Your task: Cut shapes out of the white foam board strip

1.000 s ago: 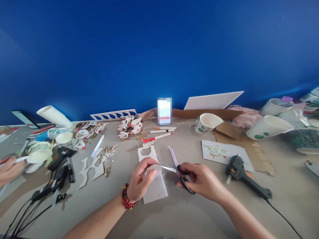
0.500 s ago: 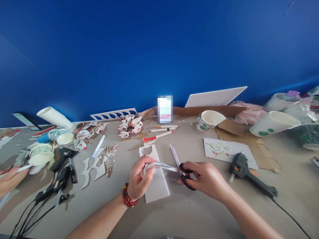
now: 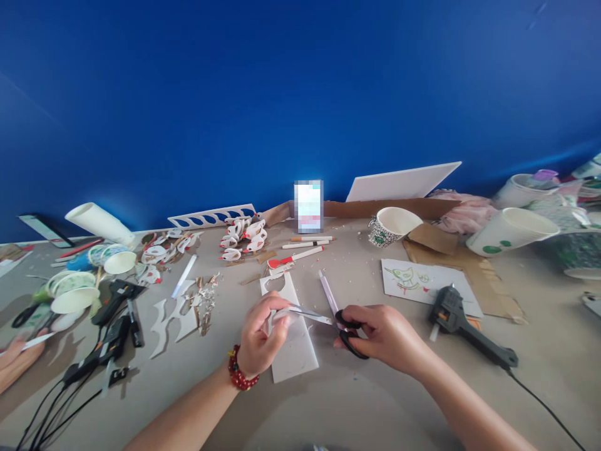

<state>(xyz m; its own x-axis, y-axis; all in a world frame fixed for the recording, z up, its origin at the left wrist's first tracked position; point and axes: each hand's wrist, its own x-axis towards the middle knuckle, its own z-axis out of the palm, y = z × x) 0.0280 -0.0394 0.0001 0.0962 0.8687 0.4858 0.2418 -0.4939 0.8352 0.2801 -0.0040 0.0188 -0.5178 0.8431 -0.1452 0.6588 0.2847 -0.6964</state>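
My right hand (image 3: 387,338) is closed around the black handles of a pair of scissors (image 3: 320,317), whose blades point left. The blade tips reach the fingers of my left hand (image 3: 265,335), which pinch a small white piece (image 3: 280,312), mostly hidden by the fingers. Red beads circle my left wrist. Beneath that hand lies a white board strip (image 3: 298,360) with a rounded cut-out at its far end. A pale lilac stick-like tool (image 3: 327,289) rests just behind the scissors.
Left are white offcuts (image 3: 188,322), several glue guns (image 3: 113,341) with cords, and another person's hand (image 3: 21,360). Behind stand painted white bird shapes (image 3: 241,238), markers (image 3: 300,255) and a blurred screen (image 3: 308,207). Right are a drawing (image 3: 404,279), a glue gun (image 3: 446,307) and paper cups (image 3: 399,224).
My hands and the scissors hold nearly the same pose. The view has shifted slightly, and the other person's hand at the left edge has moved a little lower and outward.
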